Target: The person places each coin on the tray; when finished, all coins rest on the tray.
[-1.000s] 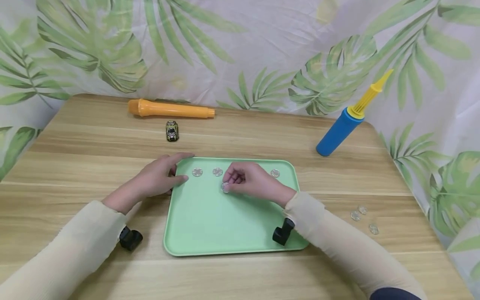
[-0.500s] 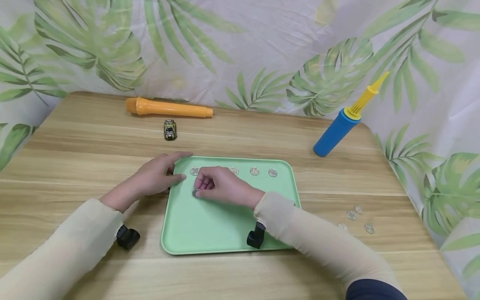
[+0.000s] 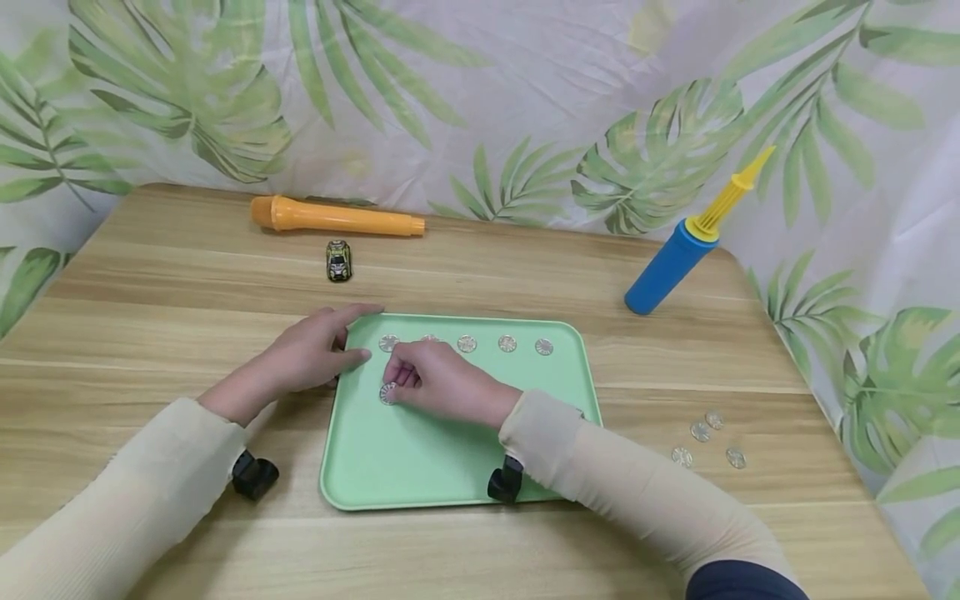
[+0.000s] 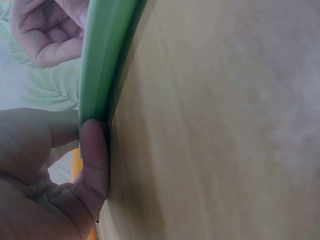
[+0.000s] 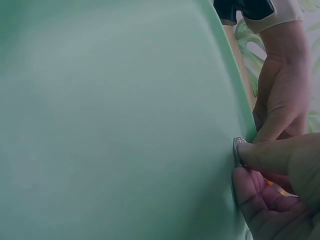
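Note:
My right hand (image 3: 442, 379) pinches a silver coin (image 3: 387, 393) between thumb and fingers, low over the left part of the green tray (image 3: 420, 475). In the right wrist view this coin (image 5: 238, 151) stands partly out past the thumb, right at the tray's surface. Behind the hand, a row of several coins (image 3: 467, 343) runs along the tray's far side, one partly hidden by the fingers. My left hand (image 3: 315, 348) grips the tray's far left corner. In the left wrist view, its fingers (image 4: 94, 155) bend against the outside of the rim.
Several loose coins (image 3: 701, 431) lie on the wooden table (image 3: 225, 550) right of the tray. Farther back are an orange toy microphone (image 3: 337, 218) and a small toy car (image 3: 339, 261). A blue and yellow hand pump (image 3: 671, 262) stands at the back right, before a leaf-patterned cloth (image 3: 525, 100).
My right hand has carried the coin leftward from the tray's middle, then slightly nearer, uncovering coins in the row. More of the coin's face shows now. The left hand keeps its hold.

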`<state>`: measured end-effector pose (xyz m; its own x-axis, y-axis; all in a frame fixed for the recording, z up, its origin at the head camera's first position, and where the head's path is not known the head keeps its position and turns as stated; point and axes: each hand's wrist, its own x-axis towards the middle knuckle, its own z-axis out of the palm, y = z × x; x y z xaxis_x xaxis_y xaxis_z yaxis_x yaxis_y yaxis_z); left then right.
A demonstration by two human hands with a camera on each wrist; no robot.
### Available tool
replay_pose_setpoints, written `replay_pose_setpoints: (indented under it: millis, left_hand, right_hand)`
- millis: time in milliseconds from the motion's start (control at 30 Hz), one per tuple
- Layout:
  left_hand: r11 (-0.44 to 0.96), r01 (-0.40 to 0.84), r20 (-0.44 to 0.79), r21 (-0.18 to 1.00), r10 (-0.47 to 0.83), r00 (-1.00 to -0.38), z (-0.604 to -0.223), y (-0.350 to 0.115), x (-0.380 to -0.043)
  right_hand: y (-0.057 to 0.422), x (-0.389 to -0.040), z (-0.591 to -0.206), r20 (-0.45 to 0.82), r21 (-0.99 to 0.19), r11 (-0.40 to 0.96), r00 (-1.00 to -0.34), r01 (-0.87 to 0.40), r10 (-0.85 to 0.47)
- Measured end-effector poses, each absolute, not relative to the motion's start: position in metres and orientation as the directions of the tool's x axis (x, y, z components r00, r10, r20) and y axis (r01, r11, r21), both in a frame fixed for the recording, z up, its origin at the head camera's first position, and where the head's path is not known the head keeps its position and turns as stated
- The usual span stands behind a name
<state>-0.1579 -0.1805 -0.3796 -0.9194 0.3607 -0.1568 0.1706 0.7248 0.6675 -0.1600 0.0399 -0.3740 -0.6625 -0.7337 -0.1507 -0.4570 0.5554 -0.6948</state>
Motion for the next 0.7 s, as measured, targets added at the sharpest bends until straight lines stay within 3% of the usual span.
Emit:
replay_pose_setpoints:
  millis: [500,700]
  left_hand:
    - [0.718,0.146,-0.173,0.681,0.351,-0.92,-0.3793,-0.1817,-0.1577]
    - [0.716,0.144,-0.168,0.683,0.346,-0.923,-0.3801,-0.1817,-0.157]
  right_hand:
    - [0.0337,-0.1561,-0.3719,-0.146,-0.634,0.586,-0.666,-0.505,-0.731]
    - [0.0376,-0.156,-0.3699,-0.173,-0.66,0.586,-0.664,-0.47,-0.728]
